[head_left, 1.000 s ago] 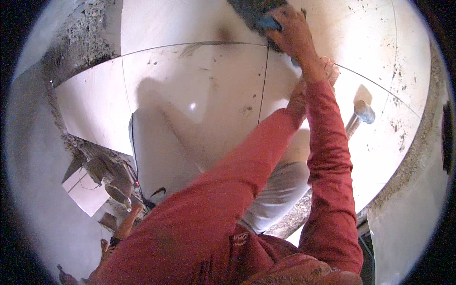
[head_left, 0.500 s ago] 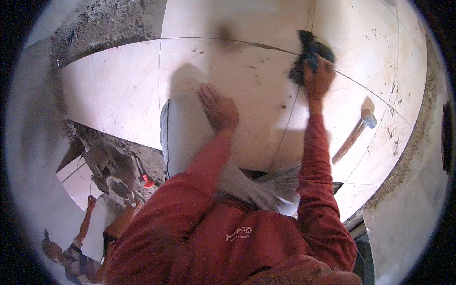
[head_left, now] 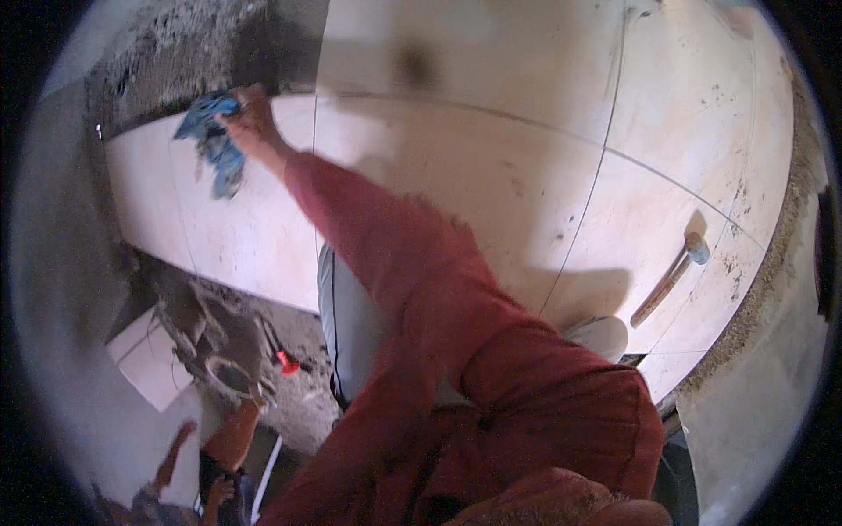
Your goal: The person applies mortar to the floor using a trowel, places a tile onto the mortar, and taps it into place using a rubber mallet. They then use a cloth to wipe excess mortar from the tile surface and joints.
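My right hand (head_left: pixel 254 124) is closed on a blue, dirt-stained rag (head_left: pixel 215 140) at the far left of the tiled floor. The rag lies bunched on a pale beige tile (head_left: pixel 254 197), close to its far edge. My right arm, in a red sleeve, stretches across my body to get there. The left sleeve (head_left: pixel 377 399) runs up beneath the right arm, and my left hand is hidden behind it. A hammer (head_left: pixel 671 276) with a wooden handle and a pale head rests on the tiles at the right.
Rough bare ground (head_left: pixel 175 66) borders the tiles at the far left. At the lower left are a red-handled tool (head_left: pixel 288 363), a round container (head_left: pixel 230 377), a loose tile (head_left: pixel 149 359) and another person's arm (head_left: pixel 175 451). Rubble (head_left: pixel 745 307) lines the right wall.
My right hand has swung from the upper right to the far left, carrying the rag. My left hand, flat near my knee before, is now out of sight. The view has shifted slightly.
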Demonstrator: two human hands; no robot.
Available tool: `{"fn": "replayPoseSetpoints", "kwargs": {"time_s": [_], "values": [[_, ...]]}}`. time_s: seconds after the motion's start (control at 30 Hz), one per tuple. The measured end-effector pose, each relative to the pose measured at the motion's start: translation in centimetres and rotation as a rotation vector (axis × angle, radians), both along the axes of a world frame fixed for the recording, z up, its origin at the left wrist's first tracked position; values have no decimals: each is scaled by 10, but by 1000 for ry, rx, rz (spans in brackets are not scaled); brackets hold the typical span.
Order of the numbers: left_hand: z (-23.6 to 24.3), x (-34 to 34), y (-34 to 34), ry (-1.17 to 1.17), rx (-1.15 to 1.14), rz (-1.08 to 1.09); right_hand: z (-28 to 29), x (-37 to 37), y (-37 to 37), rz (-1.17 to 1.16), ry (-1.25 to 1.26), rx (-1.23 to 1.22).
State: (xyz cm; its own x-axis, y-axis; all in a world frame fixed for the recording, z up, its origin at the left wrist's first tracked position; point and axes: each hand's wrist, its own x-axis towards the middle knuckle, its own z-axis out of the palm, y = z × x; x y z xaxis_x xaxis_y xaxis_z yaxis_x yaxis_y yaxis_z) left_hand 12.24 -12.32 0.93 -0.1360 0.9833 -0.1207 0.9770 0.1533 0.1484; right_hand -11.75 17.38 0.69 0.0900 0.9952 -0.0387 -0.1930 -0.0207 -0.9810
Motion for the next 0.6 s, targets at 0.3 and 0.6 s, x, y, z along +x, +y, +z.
{"fn": "replayPoseSetpoints", "kwargs": {"time_s": [0.3,0.6], "values": [[4,-14,-6,66,-45,84,67,221,96,-284,-811,344],[-4,-8,-2,77,-69,23,-52,373,152,-285,-1471,448]]}}
